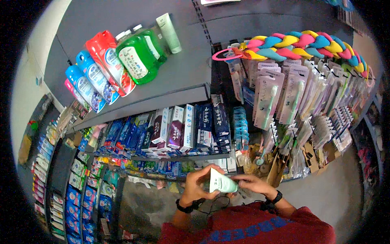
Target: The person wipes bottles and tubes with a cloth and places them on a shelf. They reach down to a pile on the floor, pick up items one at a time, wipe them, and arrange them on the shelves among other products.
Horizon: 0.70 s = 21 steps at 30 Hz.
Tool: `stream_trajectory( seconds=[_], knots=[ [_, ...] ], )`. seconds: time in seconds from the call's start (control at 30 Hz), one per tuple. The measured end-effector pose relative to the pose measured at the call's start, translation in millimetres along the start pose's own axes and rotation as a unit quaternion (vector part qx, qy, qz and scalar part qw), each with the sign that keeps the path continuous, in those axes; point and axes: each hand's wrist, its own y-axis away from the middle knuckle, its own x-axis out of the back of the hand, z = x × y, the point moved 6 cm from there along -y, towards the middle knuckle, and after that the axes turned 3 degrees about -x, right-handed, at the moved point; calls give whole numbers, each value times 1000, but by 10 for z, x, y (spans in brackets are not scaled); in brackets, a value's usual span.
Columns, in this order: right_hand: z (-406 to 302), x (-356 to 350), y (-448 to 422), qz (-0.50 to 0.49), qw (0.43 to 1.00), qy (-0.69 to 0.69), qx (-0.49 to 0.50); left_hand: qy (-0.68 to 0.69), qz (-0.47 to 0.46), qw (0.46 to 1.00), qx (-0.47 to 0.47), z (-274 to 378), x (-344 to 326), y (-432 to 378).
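Note:
My left hand (196,184) grips a pale green squeeze tube (223,183) by its crimped end and side, in front of the shelves. The tube bears handwriting and print. At the tube's other end is my right hand (254,184), its fingers touching or close to the cap end; whether it grips the tube I cannot tell. A similar pale green tube (169,33) stands on the top shelf, beside green mouthwash bottles (137,61). Red and blue spray cans (91,73) stand left of the bottles.
Below the top shelf (182,76), toothpaste boxes (170,131) fill a shelf. Packaged toothbrushes (269,100) hang at the right under braided colourful bands (298,45). Packets (74,198) line shelves at the lower left. Open cardboard boxes (277,167) sit under the hanging packs.

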Motion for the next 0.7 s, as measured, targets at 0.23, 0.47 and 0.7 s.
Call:
stream_trajectory(
  seconds=[0.23, 0.47, 0.7],
  knots=[
    [-406, -347, -95, -47, 979, 199, 9, 85, -81, 991, 63, -41, 37, -72],
    [-598, -305, -120, 159, 965, 196, 66, 26, -18, 999, 16, 254, 115, -213],
    [-1198, -141, -91, 387, 828, 352, 201, -228, 174, 957, -54, 846, 307, -154]
  ],
)
